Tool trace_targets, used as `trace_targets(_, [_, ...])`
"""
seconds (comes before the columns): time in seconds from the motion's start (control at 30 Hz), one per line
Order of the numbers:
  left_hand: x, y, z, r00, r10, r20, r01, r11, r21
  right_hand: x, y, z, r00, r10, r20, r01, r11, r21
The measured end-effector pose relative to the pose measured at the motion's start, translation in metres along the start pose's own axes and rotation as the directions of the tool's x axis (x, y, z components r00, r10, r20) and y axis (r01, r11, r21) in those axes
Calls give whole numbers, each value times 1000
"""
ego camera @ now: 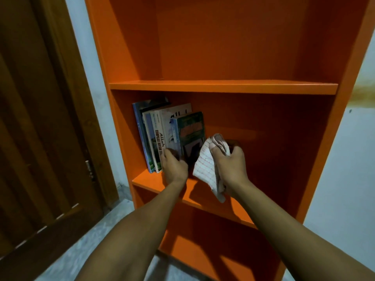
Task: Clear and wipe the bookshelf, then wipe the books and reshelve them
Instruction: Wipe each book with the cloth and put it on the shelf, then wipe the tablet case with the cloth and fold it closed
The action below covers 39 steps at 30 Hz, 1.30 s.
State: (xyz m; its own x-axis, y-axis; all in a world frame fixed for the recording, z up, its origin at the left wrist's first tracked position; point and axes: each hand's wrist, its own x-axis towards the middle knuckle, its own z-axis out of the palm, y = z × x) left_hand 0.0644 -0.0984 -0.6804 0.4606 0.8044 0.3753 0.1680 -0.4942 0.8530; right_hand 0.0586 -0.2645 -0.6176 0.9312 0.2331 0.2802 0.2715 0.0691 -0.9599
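A short row of books (162, 136) stands upright at the left end of the middle shelf (223, 87) compartment of an orange bookshelf (121, 47), leaning a little toward the left wall. The rightmost one, a dark green book (190, 130), sits at the front of the row with its cover facing out; its title is too blurred to read. Beside it a white book (174, 118) shows large script, partly covered by the green one, and a spine further left reads "KOMPILASI HUKUM", the rest cut off by the left hand (174, 169). How many books stand behind the blue one at the far left cannot be counted.

The left hand's grip is closed around the lower edge of the books, thumb on the spines; the fingers are hidden behind the green book, so which volumes they hold is unclear. The right hand (229, 161) is just right of the green book, its grip clamped on a bunched white cloth (205, 167) with faint red lines. The thumb presses over the cloth; a tail hangs below the wrist, over the shelf board the books stand on (146, 179).

The compartment's right part lies in deep shadow. The lowest compartment is largely hidden by both forearms. A brown wooden door (40, 118) fills the left, cut off by the frame, with pale wall (345, 159) on either side of the shelf.
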Motion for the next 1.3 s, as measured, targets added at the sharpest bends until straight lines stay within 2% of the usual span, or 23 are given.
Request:
trace_targets(0.07, [-13,-13,-19,984,179,16,-179,984,7,-11,1,9,999,-3,44,2,1000,23])
trace_targets(0.17, [-33,-44,-60,918,394,43,-395,918,35,-37,7,29,995,8,101,-15,998,69])
trace_targets(0.23, [-42,-72,-92,893,442,80,-449,888,105,-56,14,47,989,34,144,-48,994,94])
trace_targets(0.3, [-52,-105,-126,896,431,105,-444,879,174,-75,25,69,974,103,203,-127,986,108])
trace_targets(0.43, [-76,-169,-199,960,260,103,-279,917,285,-108,52,118,886,329,326,-394,905,159])
trace_targets(0.53, [-100,-222,-248,988,112,107,-146,904,401,-132,76,153,710,547,443,-659,738,145])
trace_targets(0.6, [-118,-256,-276,993,-25,113,-30,885,464,-148,91,174,595,636,491,-770,627,121])
trace_targets(0.73, [-146,-317,-311,950,-289,115,178,808,561,-180,124,208,454,739,498,-874,477,90])
trace_targets(0.93, [-162,-382,-311,839,-517,170,342,743,575,-203,153,232,290,793,536,-952,296,77])
trace_targets(1.13, [-148,-413,-286,758,-634,153,472,695,542,-199,172,222,260,786,561,-952,304,15])
trace_targets(1.2, [-144,-420,-279,755,-641,136,485,687,542,-195,175,216,274,780,562,-950,311,31])
trace_targets(1.3, [-147,-421,-271,786,-615,64,479,671,566,-188,176,208,305,773,556,-944,324,66])
